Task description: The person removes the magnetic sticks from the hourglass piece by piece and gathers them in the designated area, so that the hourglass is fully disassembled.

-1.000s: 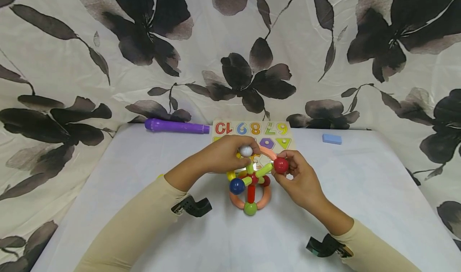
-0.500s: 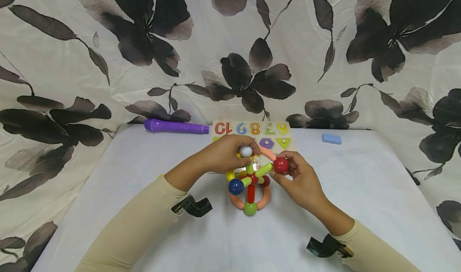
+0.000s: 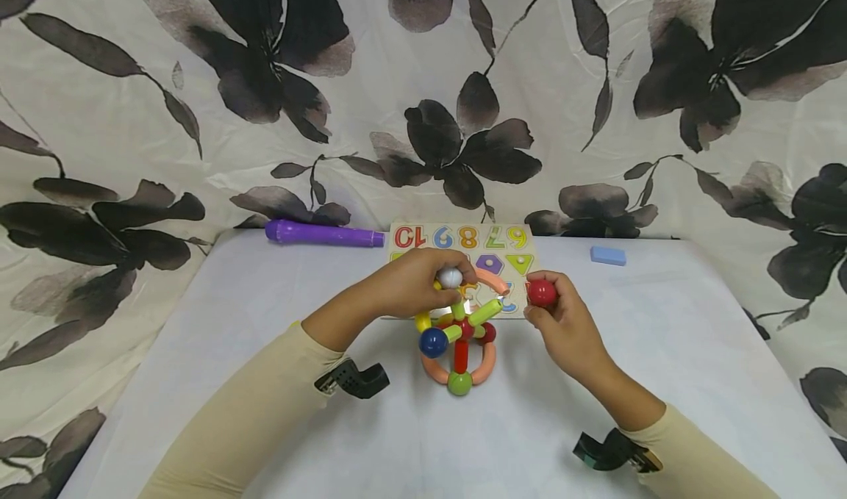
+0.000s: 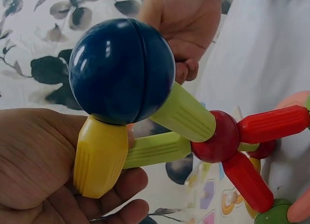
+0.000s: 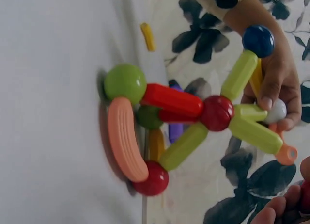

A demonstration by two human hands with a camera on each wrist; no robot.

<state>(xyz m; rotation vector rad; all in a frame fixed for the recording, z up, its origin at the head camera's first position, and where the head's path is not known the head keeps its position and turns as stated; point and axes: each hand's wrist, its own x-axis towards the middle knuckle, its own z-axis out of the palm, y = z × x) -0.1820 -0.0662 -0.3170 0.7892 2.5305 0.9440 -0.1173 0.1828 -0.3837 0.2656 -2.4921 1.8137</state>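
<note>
A building toy of balls and sticks stands mid-table, with a red hub ball (image 5: 217,113), a blue ball (image 4: 121,71) and a green ball (image 3: 459,383). My left hand (image 3: 413,282) pinches the white ball (image 3: 451,278) at the toy's top. From that ball a curved orange stick (image 3: 492,281) reaches right, its end free. A light green stick (image 3: 487,311) also points up to the right with a bare tip. Just right of both tips, my right hand (image 3: 572,330) holds a loose red ball (image 3: 542,293) between thumb and fingers, apart from the toy.
Behind the toy lies a puzzle board (image 3: 529,245) with numbers and shapes. A purple microphone-shaped thing (image 3: 324,233) lies at the back left, a small blue block (image 3: 608,256) at the back right. A yellow stick (image 5: 147,37) lies on the table's left part.
My right hand has moved right with the red ball, which has come off the tips of the orange and light green sticks. The left hand has stayed at the white ball.
</note>
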